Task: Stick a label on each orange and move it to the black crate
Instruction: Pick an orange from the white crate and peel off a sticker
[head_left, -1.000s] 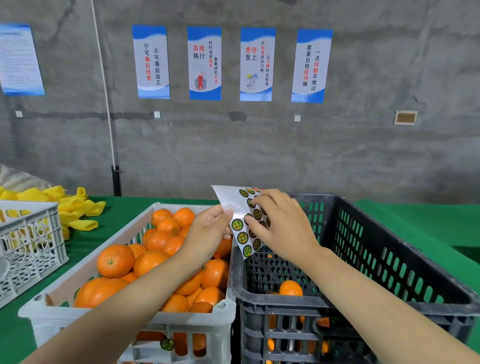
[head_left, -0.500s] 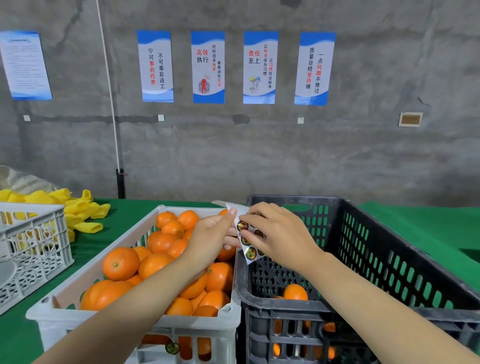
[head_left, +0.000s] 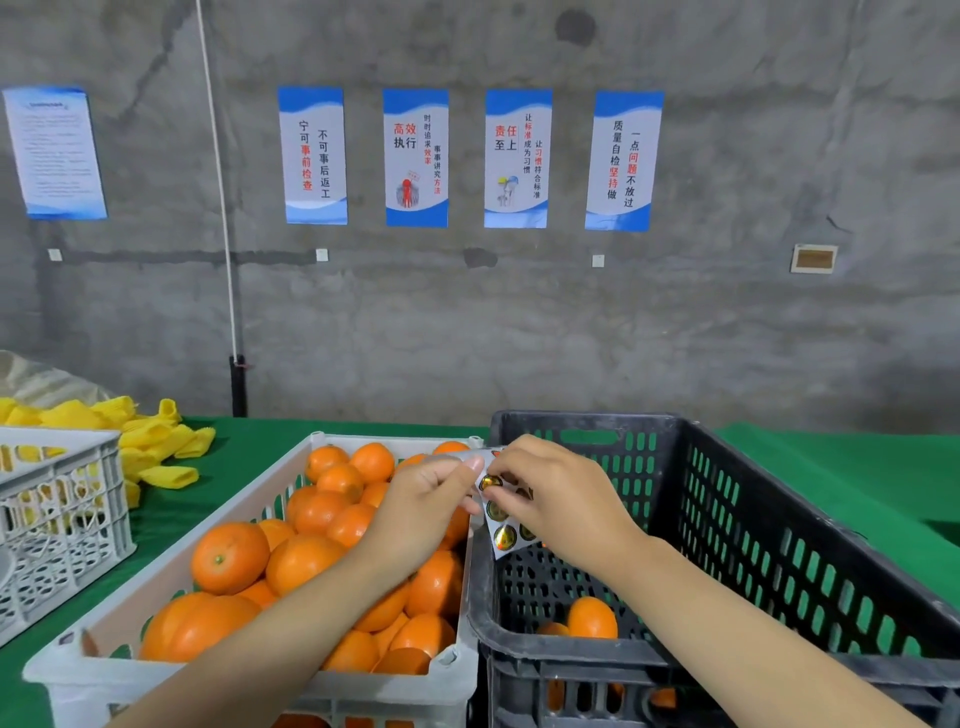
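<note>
In the head view, a white backing sheet of round shiny labels (head_left: 500, 538) is held over the seam between the two crates, presumably so that fruit and destination both lie within reach. Its edge is pinched by the left hand (head_left: 421, 512). The right hand (head_left: 561, 499) is curled onto it, pinching at one label; whether that label is lifted cannot be made out. Round oranges (head_left: 228, 558) are heaped in the white slatted plastic crate (head_left: 260, 501); two, half masked, lie in the black perforated plastic crate (head_left: 779, 545).

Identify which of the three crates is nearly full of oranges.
The middle white crate, beneath the left hand; the black crate holds only a few, and the far-left white crate shows none.
</note>
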